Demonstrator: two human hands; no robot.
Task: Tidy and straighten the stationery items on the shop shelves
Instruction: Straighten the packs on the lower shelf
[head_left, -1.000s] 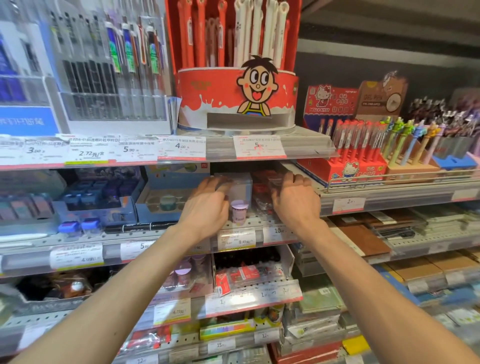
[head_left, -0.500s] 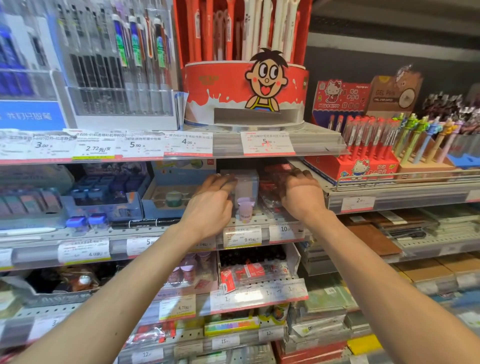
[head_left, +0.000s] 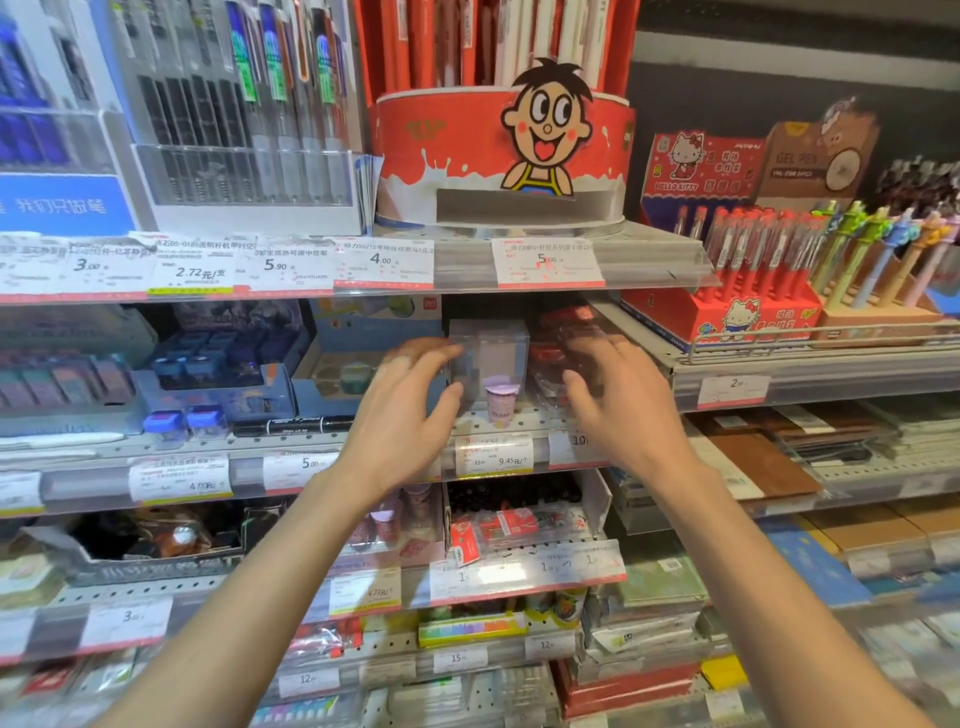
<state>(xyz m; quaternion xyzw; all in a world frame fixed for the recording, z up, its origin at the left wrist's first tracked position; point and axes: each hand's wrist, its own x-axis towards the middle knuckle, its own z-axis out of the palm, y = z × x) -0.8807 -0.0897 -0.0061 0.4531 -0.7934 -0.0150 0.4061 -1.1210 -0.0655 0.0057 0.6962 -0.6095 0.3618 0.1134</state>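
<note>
Hands, left hand (head_left: 402, 415) and right hand (head_left: 621, 410), hover with fingers spread and released, grasping nothing, flanking the clear box (head_left: 488, 358) standing on the second shelf (head_left: 291, 467) behind a small lilac cup (head_left: 501, 399).

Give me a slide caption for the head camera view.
Both hands open either side of a clear box on the stationery shelf.
</note>
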